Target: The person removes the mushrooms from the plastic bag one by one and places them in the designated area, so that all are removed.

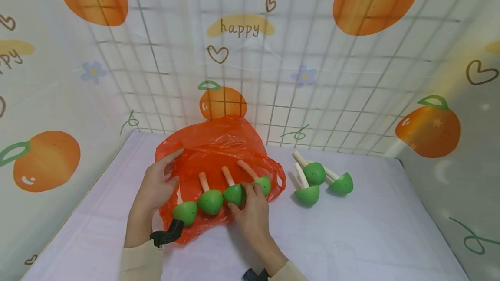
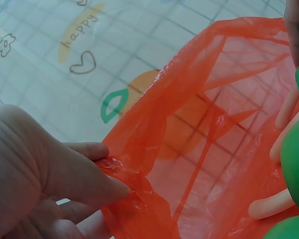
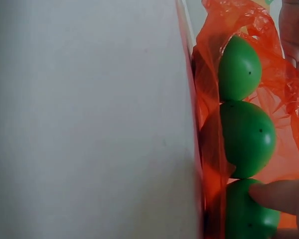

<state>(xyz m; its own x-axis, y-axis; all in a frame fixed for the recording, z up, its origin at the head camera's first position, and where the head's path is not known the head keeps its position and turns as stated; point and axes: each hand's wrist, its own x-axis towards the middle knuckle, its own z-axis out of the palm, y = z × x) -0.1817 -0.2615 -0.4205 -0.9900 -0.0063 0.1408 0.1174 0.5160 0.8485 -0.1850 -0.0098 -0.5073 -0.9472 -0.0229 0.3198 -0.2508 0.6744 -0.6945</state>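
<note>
My left hand (image 1: 155,185) pinches the left edge of a red plastic bag (image 2: 139,209) between thumb and fingers, holding its thin film up. Several toy mushrooms with green domed caps and peach stems lie in a row on the bag, stems pointing to the back. My right hand (image 1: 253,218) grips one green-capped mushroom (image 1: 233,195), third from the left, its thumb on the near side of the cap. Just right of those fingers lies another mushroom (image 1: 264,184). Two more, a middle mushroom (image 1: 211,202) and a leftmost mushroom (image 1: 185,213), sit toward the left hand.
Three green-capped mushrooms with whitish stems lie together to the right of the bag, one mushroom (image 1: 307,195) in front. They rest on a pale table (image 1: 351,237). Behind stands a wire grid (image 1: 273,99) covered by a printed sheet, with sheet walls at both sides.
</note>
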